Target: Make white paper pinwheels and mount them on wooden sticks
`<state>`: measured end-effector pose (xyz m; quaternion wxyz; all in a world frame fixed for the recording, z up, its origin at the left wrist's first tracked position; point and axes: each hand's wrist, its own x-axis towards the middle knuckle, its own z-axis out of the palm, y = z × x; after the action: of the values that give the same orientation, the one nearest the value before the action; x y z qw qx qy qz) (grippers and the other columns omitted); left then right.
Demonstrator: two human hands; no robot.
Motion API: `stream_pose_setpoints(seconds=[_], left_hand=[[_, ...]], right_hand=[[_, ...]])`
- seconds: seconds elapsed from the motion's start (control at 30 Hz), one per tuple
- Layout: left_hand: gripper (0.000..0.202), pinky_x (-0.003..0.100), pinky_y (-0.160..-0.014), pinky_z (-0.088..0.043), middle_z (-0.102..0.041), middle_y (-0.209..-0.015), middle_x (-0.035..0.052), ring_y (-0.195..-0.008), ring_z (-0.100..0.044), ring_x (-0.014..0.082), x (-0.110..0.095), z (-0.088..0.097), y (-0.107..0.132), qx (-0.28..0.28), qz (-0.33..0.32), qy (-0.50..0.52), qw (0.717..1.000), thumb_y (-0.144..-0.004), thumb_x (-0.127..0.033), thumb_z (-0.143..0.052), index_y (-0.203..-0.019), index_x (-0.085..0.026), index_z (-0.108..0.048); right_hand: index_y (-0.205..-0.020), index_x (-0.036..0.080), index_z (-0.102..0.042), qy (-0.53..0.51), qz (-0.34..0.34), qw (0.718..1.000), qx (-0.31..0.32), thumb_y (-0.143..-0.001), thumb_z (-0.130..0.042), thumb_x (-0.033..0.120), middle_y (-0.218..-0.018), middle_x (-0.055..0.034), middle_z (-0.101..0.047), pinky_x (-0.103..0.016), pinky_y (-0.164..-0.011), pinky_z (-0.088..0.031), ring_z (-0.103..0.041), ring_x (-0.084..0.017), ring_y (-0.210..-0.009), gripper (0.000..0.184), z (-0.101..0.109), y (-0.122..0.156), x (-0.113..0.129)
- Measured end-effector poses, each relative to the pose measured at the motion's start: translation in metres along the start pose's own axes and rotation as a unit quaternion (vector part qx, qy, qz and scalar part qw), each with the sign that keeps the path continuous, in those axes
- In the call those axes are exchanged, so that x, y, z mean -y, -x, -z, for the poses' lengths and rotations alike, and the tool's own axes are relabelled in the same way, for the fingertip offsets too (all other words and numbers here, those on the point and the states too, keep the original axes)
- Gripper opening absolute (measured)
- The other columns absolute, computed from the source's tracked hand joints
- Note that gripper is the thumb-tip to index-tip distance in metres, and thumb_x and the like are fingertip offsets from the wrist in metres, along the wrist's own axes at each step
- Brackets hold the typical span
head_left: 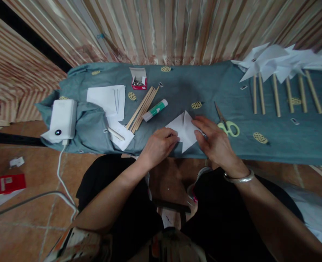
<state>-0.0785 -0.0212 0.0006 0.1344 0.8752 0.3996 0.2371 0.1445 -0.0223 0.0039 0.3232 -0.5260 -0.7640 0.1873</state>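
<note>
A white sheet of paper (187, 135), creased and split into pointed flaps, lies near the table's front edge between my hands. My left hand (158, 145) is closed, with thumb and forefinger pinching the paper's lower left side. My right hand (214, 140) rests against the right flap, its fingers stretched and the thumb apart from them. Just beyond that hand lie scissors (228, 127) with pale green handles, partly behind the fingers. A glue stick (155, 110) with a green and white label lies to the upper left of the paper.
Thin wooden sticks (142, 109) lie by the glue stick. Behind them stands an open red box (139, 83) of small metal pieces. Paper sheets (103, 95), a white pen (116, 133) and a white power bank (63, 119) are leftward. Several paper pinwheels (282, 63) on sticks lie far right.
</note>
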Motion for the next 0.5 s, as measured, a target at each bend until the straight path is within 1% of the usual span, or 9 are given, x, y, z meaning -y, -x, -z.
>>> stream_pose_setpoints(seconds=[0.13,0.2,0.3,0.37,0.43,0.5], left_hand=[[0.019,0.037,-0.085,-0.049,-0.069,-0.109,0.008,-0.098,-0.06,0.0213,0.014,0.011,-0.001,-0.008,0.013,-0.066,0.998,-0.093,-0.016,-0.054,-0.098,-0.019,-0.071],[0.019,0.039,-0.086,-0.047,-0.067,-0.112,0.009,-0.1,-0.057,0.0226,0.014,0.014,0.0,-0.022,0.015,-0.073,0.997,-0.093,-0.015,-0.053,-0.099,-0.02,-0.071],[0.019,0.04,-0.085,-0.044,-0.066,-0.114,0.0104,-0.104,-0.054,0.025,0.003,0.014,0.001,-0.033,0.001,-0.065,0.997,-0.095,-0.028,-0.055,-0.101,-0.019,-0.07],[0.024,0.04,-0.082,-0.043,-0.066,-0.113,0.01,-0.102,-0.054,0.0255,-0.006,0.011,0.002,-0.012,-0.016,-0.057,0.998,-0.093,-0.037,-0.058,-0.102,-0.019,-0.069],[0.025,0.039,-0.079,-0.041,-0.067,-0.11,0.0089,-0.1,-0.055,0.025,-0.012,0.008,0.002,0.012,-0.027,-0.06,0.998,-0.091,-0.039,-0.061,-0.102,-0.019,-0.069],[0.022,0.038,-0.078,-0.039,-0.068,-0.105,0.0079,-0.097,-0.055,0.0239,-0.014,0.004,0.002,0.025,-0.031,-0.073,0.997,-0.093,-0.036,-0.059,-0.102,-0.018,-0.068]], right_hand=[[-0.113,0.023,-0.07,-0.002,-0.005,1.0,-0.004,-0.094,-0.051,0.029,-0.123,-0.0099,-0.07,-0.05,-0.099,-0.054,-0.067,-0.028,-0.113,0.027,0.003,0.008,0.006],[-0.11,0.024,-0.071,0.005,0.001,1.0,-0.001,-0.093,-0.052,0.028,-0.121,-0.0095,-0.071,-0.049,-0.098,-0.054,-0.068,-0.027,-0.111,0.026,0.004,0.011,0.008],[-0.108,0.022,-0.071,0.019,0.016,1.0,-0.002,-0.093,-0.051,0.027,-0.12,-0.0103,-0.071,-0.049,-0.096,-0.055,-0.068,-0.027,-0.109,0.025,0.002,0.013,0.009],[-0.106,0.021,-0.072,0.026,0.022,0.999,-0.002,-0.093,-0.051,0.026,-0.119,-0.0107,-0.072,-0.05,-0.096,-0.055,-0.068,-0.028,-0.108,0.025,0.0,0.013,0.009],[-0.106,0.022,-0.072,0.029,0.024,0.999,-0.002,-0.092,-0.051,0.025,-0.117,-0.0104,-0.072,-0.051,-0.096,-0.054,-0.068,-0.028,-0.108,0.025,-0.001,0.013,0.009],[-0.106,0.023,-0.072,0.027,0.024,0.999,0.001,-0.092,-0.052,0.025,-0.117,-0.0099,-0.072,-0.052,-0.097,-0.052,-0.068,-0.028,-0.108,0.024,-0.002,0.013,0.009]])
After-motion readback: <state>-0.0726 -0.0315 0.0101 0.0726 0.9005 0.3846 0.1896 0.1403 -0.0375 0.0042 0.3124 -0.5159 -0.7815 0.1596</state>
